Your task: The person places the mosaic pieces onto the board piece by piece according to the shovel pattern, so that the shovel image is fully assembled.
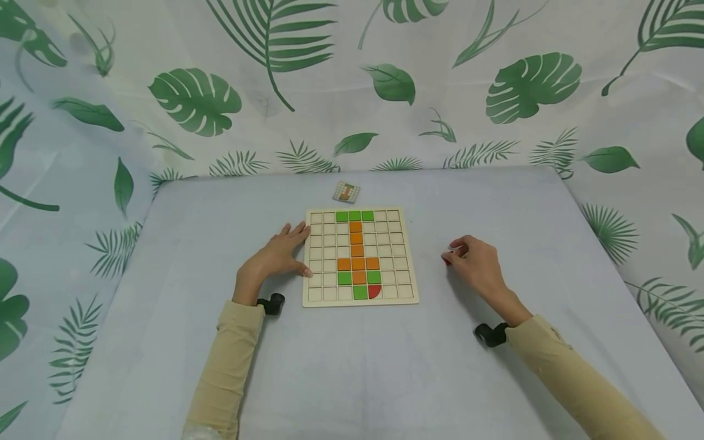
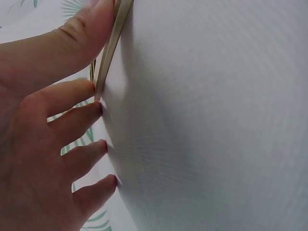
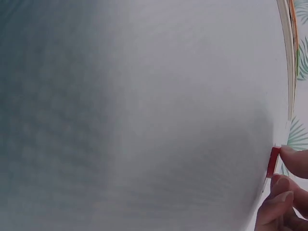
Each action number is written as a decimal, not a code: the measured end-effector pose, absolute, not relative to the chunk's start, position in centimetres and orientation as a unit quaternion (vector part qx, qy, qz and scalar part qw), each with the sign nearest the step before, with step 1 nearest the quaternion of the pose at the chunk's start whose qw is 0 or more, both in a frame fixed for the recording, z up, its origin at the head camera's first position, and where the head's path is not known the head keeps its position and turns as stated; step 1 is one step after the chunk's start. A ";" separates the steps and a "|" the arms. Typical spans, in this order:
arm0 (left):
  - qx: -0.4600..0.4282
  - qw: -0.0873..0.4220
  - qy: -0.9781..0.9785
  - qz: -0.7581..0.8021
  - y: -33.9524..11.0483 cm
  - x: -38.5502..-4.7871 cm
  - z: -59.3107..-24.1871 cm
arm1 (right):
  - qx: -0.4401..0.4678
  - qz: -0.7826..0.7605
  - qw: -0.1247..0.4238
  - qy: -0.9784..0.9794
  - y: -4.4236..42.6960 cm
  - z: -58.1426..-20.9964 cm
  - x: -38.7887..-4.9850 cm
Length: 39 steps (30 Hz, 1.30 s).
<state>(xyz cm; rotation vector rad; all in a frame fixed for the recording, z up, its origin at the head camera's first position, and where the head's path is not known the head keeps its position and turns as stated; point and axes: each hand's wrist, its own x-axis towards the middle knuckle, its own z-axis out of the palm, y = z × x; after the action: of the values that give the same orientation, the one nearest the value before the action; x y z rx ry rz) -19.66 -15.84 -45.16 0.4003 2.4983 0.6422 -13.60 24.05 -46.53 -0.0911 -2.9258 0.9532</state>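
Note:
A square wooden grid board (image 1: 388, 256) lies on the table, with green, orange and red tiles set in some of its cells. One red tile (image 1: 374, 291) with a rounded corner sits in the bottom row, beside a green tile (image 1: 360, 293). My left hand (image 1: 279, 253) rests at the board's left edge, fingers spread, thumb and forefinger touching the rim; the left wrist view shows the thumb against the board's side (image 2: 111, 48). To the right of the board, apart from it, my right hand (image 1: 477, 263) pinches a small red tile (image 3: 273, 162) between thumb and fingers.
A small card (image 1: 346, 192) with a picture of a tile pattern lies just behind the board. The table (image 1: 352, 366) has a pale cloth, and a leaf-printed curtain (image 1: 330, 79) stands behind and at both sides.

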 end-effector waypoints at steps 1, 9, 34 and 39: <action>0.148 0.263 0.924 0.237 -15.8 -19.7 -45.2 | -0.030 0.310 0.029 -0.950 24.1 -46.5 -13.6; 0.145 0.261 0.923 0.242 -15.8 -19.6 -45.1 | -0.050 0.282 0.012 -0.958 24.1 -46.4 -13.5; 0.147 0.256 0.920 0.257 -15.8 -19.2 -44.7 | 0.012 0.293 0.041 -0.955 23.4 -46.4 -13.8; 0.147 0.259 0.919 0.257 -15.8 -19.3 -44.8 | 0.022 0.297 0.051 -0.953 23.1 -46.4 -13.9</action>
<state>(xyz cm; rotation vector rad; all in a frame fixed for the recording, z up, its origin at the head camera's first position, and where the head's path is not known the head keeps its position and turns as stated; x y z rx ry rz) -19.30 -15.79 -44.76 0.3986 2.4912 0.6960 -13.92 23.07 -46.36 0.0684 -2.9008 0.9038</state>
